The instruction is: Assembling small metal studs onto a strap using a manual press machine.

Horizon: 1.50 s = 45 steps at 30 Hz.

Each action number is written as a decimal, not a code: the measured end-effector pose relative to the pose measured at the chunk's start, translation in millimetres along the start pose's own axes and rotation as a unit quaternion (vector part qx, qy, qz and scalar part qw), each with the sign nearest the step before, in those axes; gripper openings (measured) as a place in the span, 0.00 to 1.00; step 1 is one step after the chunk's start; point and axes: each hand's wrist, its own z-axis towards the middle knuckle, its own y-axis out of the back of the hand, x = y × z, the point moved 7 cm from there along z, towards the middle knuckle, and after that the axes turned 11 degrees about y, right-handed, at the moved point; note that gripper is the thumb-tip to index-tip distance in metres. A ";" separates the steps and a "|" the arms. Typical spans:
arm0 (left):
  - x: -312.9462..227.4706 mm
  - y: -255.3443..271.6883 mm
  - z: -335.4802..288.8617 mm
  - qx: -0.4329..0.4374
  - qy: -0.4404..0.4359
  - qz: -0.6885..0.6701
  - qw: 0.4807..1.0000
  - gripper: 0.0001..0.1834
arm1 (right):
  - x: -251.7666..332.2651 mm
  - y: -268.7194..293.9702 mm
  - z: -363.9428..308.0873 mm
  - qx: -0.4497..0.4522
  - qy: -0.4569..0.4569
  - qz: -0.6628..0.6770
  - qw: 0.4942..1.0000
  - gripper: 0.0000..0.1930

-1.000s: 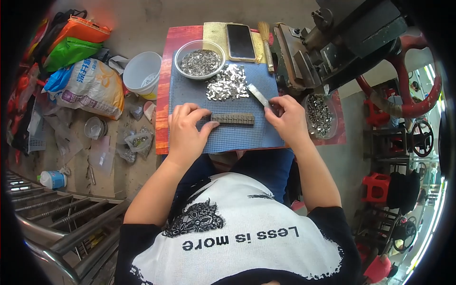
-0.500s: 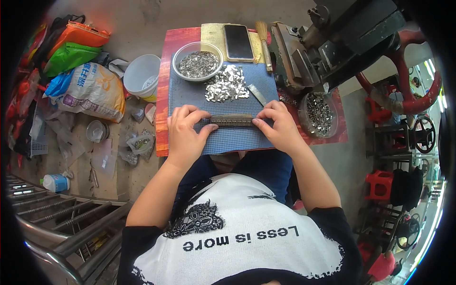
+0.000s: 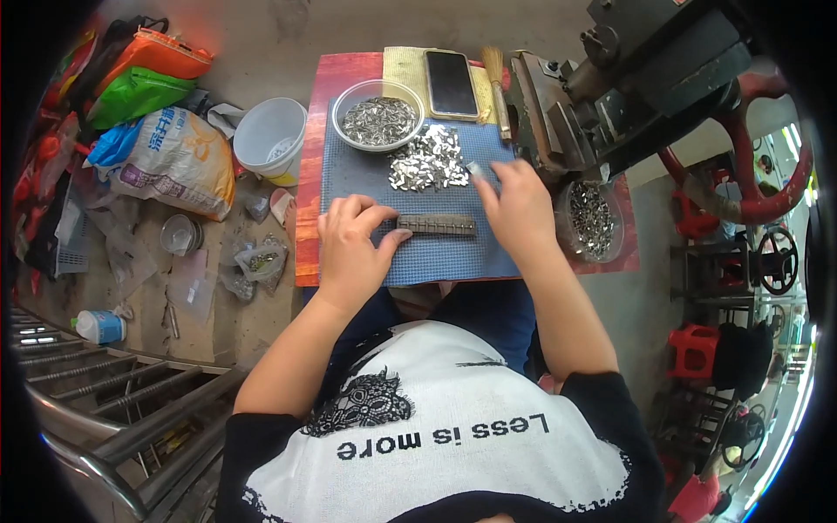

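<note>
A narrow, dark metal bar [image 3: 436,225] with a row of notches lies crosswise on the blue textured mat [image 3: 349,183]. My left hand [image 3: 356,242] pinches its left end between thumb and fingers. To the right of the bar, my right hand [image 3: 521,209] is closed over a thin flat metal strip [image 3: 473,168]. Only the strip's bright far end shows past my thumb; the rest is hidden. A pile of small shiny metal pieces [image 3: 429,159] lies beyond the bar, beside a clear round bowl [image 3: 336,133] of similar thin pieces.
A phone [image 3: 452,83] lies on a yellow cloth [image 3: 397,65], beside a brush [image 3: 495,83]. On the right stand a dark machine [image 3: 645,78] with a red handwheel and a tub [image 3: 568,228] of metal pieces. Left are a white bucket [image 3: 270,131], bags [image 3: 174,161] and metal rails [image 3: 96,418].
My right hand has left the bar's right end and moved up and right onto the metal strip. My left hand stays at the bar's left end. The whole view has shifted slightly.
</note>
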 end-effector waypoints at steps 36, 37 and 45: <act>-22.3 -11.4 20.6 0.182 -0.038 -0.013 0.983 0.14 | 26.2 -1.2 -7.1 0.177 0.175 0.276 0.928 0.11; -29.0 -11.5 28.3 0.195 -0.052 -0.033 0.979 0.14 | 22.0 8.4 -3.7 0.180 0.153 0.291 0.927 0.10; -152.0 -79.8 107.5 0.149 -0.128 -0.092 0.976 0.74 | -73.2 115.8 24.9 -0.136 -0.052 0.027 0.989 0.13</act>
